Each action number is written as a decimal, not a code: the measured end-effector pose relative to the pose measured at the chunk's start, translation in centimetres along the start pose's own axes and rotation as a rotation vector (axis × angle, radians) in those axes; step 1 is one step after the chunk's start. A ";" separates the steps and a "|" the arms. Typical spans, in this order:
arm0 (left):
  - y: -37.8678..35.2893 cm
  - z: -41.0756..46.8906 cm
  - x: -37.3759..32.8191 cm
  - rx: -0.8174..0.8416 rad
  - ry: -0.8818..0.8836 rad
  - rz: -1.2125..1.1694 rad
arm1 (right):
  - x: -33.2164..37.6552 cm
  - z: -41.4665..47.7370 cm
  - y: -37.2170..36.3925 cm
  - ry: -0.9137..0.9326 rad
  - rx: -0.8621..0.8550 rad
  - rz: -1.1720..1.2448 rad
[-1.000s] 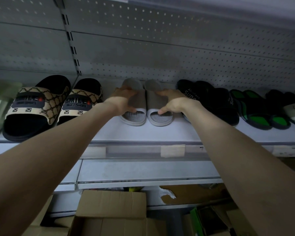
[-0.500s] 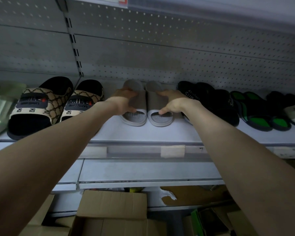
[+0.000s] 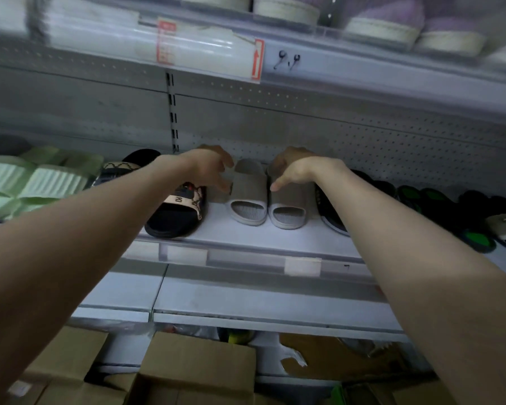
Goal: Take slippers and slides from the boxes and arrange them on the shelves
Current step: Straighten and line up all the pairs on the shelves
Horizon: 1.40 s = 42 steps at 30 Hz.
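A pair of grey slippers stands side by side, toes toward me, on the white middle shelf [image 3: 246, 239]: the left one [image 3: 247, 194] and the right one [image 3: 289, 204]. My left hand [image 3: 209, 168] hovers just left of the left slipper with fingers spread and loosely bent, holding nothing. Over the heel end of the right slipper is my right hand [image 3: 294, 168], its fingers relaxed and its thumb pointing down at the strap.
A black and beige patterned slide [image 3: 181, 210] sits close on the left, with pale green slides [image 3: 27, 182] beyond it. On the right are black slides [image 3: 332, 217] and green-soled ones [image 3: 476, 238]. Cardboard boxes [image 3: 196, 366] stand below. Above is an upper shelf [image 3: 304, 57].
Both hands have let go of the grey slippers' straps and lifted slightly, fingers loosening. The camera view has tilted upward, showing the upper shelf.
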<state>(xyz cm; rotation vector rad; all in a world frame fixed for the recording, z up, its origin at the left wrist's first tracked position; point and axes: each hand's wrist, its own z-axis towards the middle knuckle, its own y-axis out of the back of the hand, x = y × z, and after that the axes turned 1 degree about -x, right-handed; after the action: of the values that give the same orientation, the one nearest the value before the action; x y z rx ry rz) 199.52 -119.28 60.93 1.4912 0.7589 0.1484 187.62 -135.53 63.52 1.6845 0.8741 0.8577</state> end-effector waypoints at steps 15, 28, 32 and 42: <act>5.4 -8.1 11.4 -0.075 0.035 0.078 | 13.2 -0.3 -1.4 0.037 0.000 0.077; 4.3 -7.3 20.9 -0.003 -0.063 0.103 | 20.0 2.4 -6.6 -0.067 -0.027 0.224; 3.7 -6.4 22.1 -0.006 -0.081 0.098 | 20.6 3.1 -7.4 -0.077 -0.047 0.221; 2.4 -4.4 22.9 -0.013 -0.113 0.076 | 20.4 5.1 -8.5 -0.129 -0.095 0.148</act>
<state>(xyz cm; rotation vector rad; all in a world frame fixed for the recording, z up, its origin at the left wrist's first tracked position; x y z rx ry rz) 215.56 -103.12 55.30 1.5036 0.6101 0.1250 200.64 -118.25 56.75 1.7161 0.6185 0.8657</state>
